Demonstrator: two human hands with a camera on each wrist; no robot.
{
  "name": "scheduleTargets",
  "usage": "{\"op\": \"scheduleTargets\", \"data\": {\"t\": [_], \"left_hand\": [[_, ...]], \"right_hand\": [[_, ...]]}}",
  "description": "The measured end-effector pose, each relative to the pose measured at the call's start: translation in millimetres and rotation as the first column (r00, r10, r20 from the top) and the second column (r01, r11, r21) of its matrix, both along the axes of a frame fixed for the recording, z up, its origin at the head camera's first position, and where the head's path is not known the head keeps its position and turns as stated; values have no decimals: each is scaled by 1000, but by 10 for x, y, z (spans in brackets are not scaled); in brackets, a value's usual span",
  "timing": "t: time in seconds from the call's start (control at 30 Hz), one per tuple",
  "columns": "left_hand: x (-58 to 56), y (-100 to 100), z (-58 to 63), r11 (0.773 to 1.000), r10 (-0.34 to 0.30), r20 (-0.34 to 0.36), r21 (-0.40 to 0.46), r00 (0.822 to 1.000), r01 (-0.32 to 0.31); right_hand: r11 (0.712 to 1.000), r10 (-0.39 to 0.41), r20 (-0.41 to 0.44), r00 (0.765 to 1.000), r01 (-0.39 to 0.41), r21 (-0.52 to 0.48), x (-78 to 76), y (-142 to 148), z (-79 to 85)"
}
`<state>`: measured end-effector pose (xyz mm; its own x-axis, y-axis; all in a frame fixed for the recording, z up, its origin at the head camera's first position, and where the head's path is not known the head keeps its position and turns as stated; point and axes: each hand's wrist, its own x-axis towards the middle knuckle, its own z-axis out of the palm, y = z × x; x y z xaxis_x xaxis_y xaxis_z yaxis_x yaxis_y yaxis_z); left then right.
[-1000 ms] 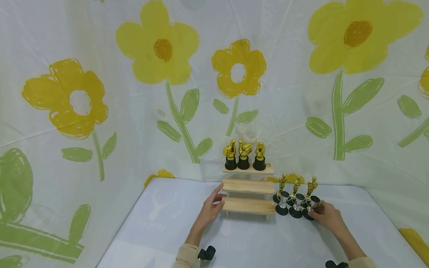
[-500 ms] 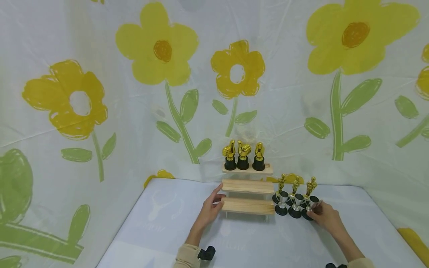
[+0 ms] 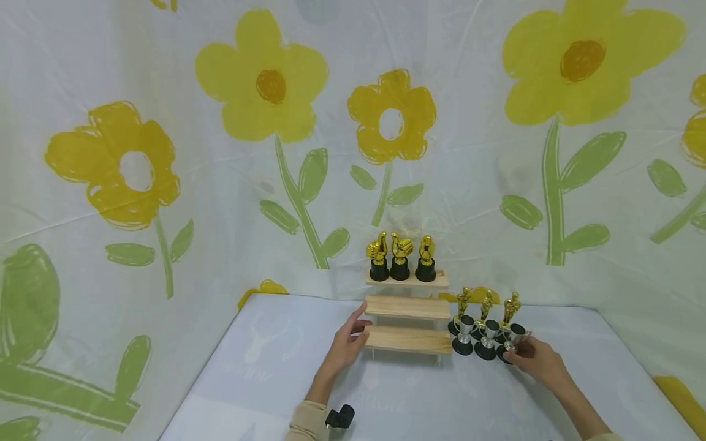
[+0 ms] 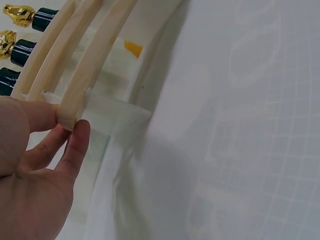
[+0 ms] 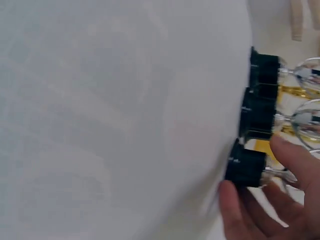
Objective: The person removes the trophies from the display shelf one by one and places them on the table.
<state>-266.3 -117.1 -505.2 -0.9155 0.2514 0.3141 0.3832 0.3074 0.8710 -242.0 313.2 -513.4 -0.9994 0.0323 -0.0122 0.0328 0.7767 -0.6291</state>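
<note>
Pale wood formed the three-tier display stand (image 3: 408, 339), set on the whitish covered table (image 3: 259, 380); the left hand (image 3: 349, 343) was at its left end, thumb and fingers pinching the end of the lowest board, as the left wrist view showed; the top board carried three gold hand-shaped trophies (image 3: 401, 248) on black bases, upright in a row, the left two close together and the third slightly apart; at least two had a raised thumb.

To the right of the stand, silver two-handled cups stood in a front row; the left silver cup (image 3: 466, 328) was nearest the stand, with the middle silver cup (image 3: 490, 332) just beside it; the rightmost silver cup (image 3: 514, 341) was grasped by the right hand (image 3: 540, 362), thumb and fingers around its lower part and black base (image 5: 246, 167); this cup was near upright at the row's outer end; whether its base bore fully on the table could not be told; three gold figure statuettes (image 3: 486, 304) stood behind the cups, partly hidden by them.

Backdrop: white cloth (image 3: 474, 79) printed with yellow flowers and green stems; beige sleeve (image 3: 309, 420) and small black device (image 3: 342, 418) noted at the left wrist.
</note>
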Motion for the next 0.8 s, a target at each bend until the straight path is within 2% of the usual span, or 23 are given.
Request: {"op": "scheduleTargets", "data": {"t": [0.17,0.2,0.33,0.43,0.57,0.8], "left_hand": [[-3,7,-7,1000,2,-15,-12,1000,-2],[27,14,34,1000,1,-17,-8,1000,-1],[2,24,-26,1000,16,-45,1,999,-16],[-15,30,-61,999,31,-67,-7,997,-32],[-14,27,-58,1000,31,-68,-4,997,-31],[14,5,2,1000,10,-26,-7,1000,-10]], "right_hand": [[998,57,126,990,-61,29,-2,33,115],[996,67,156,985,-75,41,5,36,151],[990,83,282,956,-110,82,58,32,288],[986,75,344,936,-121,114,107,-3,404],[973,92,348,933,-159,169,161,-77,568],[931,121,300,946,-213,296,150,-234,865]]}}
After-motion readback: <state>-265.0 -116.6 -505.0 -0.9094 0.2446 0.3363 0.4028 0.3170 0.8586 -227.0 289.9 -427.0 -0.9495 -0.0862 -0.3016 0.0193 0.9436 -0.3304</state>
